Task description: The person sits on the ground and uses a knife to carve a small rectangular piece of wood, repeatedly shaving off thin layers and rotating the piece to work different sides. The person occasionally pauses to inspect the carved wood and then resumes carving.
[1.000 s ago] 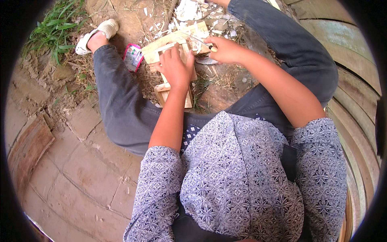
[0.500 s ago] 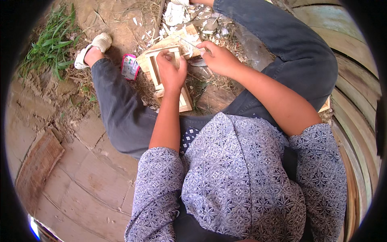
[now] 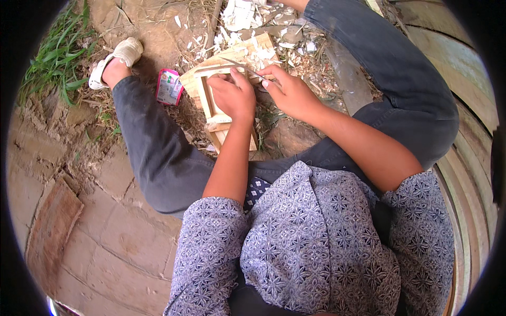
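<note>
A small pale wooden frame with raised rails lies between my legs, partly over a flat wooden board. My left hand closes over the frame's right side, fingers curled inside it and thumb near its far rail. In my closed right hand is a thin knife, its blade slanting to the far left across the frame's far right corner. Whether the edge touches the wood is unclear. Another wooden piece shows under the frame's near end, partly hidden by my left forearm.
Pale wood shavings litter the ground beyond the board. Left of the frame lies a pink-edged packet. My legs lie on both sides, with a light shoe at far left. Grass, a loose plank and curved-looking boards surround me.
My right hand and the knife have come nearer, bringing the blade over the frame's far corner. My left hand has shifted slightly right along with the frame.
</note>
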The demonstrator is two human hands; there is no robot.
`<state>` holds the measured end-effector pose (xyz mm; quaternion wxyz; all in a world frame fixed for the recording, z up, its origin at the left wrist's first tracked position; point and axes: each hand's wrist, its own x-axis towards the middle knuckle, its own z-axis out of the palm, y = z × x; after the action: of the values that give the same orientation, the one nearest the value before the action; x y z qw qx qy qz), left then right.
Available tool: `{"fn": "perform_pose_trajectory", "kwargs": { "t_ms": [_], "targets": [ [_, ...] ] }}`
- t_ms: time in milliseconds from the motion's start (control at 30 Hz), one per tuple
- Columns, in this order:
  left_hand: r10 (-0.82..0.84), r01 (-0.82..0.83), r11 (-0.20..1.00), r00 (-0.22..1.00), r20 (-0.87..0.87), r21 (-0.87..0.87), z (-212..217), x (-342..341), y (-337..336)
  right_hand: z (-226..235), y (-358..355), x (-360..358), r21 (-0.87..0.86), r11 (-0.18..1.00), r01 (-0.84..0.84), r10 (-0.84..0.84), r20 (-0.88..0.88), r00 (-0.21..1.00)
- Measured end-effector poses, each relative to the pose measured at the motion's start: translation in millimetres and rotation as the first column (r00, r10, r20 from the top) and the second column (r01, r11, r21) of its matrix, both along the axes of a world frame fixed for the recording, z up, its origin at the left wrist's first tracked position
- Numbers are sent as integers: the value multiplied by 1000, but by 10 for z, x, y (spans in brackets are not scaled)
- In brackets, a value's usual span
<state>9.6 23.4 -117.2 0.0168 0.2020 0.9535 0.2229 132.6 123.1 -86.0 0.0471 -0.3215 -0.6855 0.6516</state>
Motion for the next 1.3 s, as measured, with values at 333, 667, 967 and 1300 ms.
{"fn": "perform_pose_trajectory", "kwargs": {
  "t_ms": [333,667,967,1300],
  "targets": [
    [-15,15,999,1000,-1,50,-57,-4,-32,-87,189,-46,76,992,-102,77,275,958],
    [208,-258,952,940,270,166,312,-91,240,-402,430,-159,225,965,135,-140,4,990],
    [53,-199,914,923,382,353,771,-105,-196,216,487,-247,-288,958,11,7,63,998],
    [-214,-287,660,814,541,694,1471,187,-387,676,234,-168,-432,895,-111,62,-127,990]
  ]
}}
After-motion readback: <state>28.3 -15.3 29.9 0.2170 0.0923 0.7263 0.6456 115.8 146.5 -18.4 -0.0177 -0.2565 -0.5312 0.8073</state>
